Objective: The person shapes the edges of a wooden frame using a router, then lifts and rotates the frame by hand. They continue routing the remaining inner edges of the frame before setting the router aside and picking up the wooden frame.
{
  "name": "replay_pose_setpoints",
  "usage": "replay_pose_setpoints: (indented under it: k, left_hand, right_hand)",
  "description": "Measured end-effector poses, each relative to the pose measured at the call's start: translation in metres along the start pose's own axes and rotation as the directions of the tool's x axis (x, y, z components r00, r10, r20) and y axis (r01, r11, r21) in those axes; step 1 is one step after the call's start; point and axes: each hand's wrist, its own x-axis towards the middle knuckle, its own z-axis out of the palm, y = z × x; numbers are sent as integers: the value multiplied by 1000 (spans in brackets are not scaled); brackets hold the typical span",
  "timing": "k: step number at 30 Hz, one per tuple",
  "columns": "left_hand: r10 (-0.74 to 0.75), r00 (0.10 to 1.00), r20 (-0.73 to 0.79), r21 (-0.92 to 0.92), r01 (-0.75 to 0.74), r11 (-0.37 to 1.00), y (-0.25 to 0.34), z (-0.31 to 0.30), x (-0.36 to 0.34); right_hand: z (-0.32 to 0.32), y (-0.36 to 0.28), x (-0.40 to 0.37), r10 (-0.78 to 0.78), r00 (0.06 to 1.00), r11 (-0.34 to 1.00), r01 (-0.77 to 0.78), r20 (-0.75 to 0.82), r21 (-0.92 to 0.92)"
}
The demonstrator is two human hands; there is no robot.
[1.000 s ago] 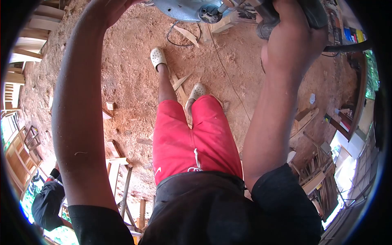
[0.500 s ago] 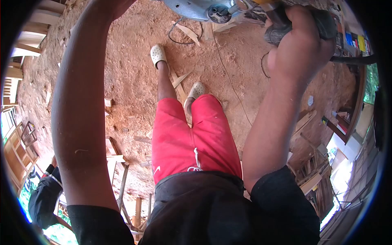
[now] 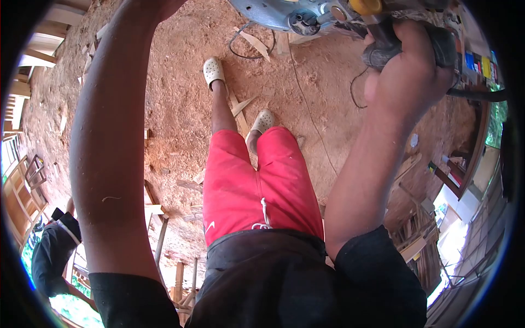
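My right hand (image 3: 413,68) is closed around the black handle (image 3: 381,54) of a corded power tool, at the upper right. The tool's blue-grey metal body (image 3: 268,13) and a yellow part (image 3: 366,5) show along the top edge, and the rest of it is cut off. From the handle side a thick black cord (image 3: 478,95) runs to the right. My left arm reaches up on the left; only the heel of my left hand (image 3: 168,7) is inside the picture, so its fingers and anything they touch are hidden.
Shavings and wood offcuts (image 3: 254,44) litter the dirt floor (image 3: 180,93) around my feet. A thin cable (image 3: 306,93) crosses it. Stacked timber (image 3: 424,240) lies at the right. Another person (image 3: 54,251) in dark clothing is at lower left, near wooden frames (image 3: 24,202).
The power tool and my right hand have shifted slightly right and down in view. My right grip stays closed on the handle. The other person's arm has changed position.
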Motion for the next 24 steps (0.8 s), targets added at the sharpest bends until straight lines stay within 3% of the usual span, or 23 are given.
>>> replay_pose_setpoints:
  k: [3,6,10,15,19,24]
  left_hand:
    - [0,1000,-24,-7,0,1000,0,3,-1]
    - [-9,1000,-23,-19,8,1000,0,2,0]
    - [-10,1000,-28,-1,10,1000,2,4,-2]
    - [4,1000,-14,12,-4,1000,4,6,-4]
    - [4,1000,-26,-2,-4,1000,5,7,-5]
    - [20,999,-27,-20,-21,1000,2,7,-6]
  right_hand:
    - [8,-1,-3,-11,999,999,9,-51,-42]
    - [-2,-2,-3,-5,998,1000,4,59,14]
    - [7,-5,-3,24,999,1000,-23,-34,8]
    - [1,-4,-4,-5,1000,1000,5,31,4]
    - [12,-4,-9,-58,998,998,57,-32,-39]
    - [0,-10,0,148,970,972,-179,-193,-154]
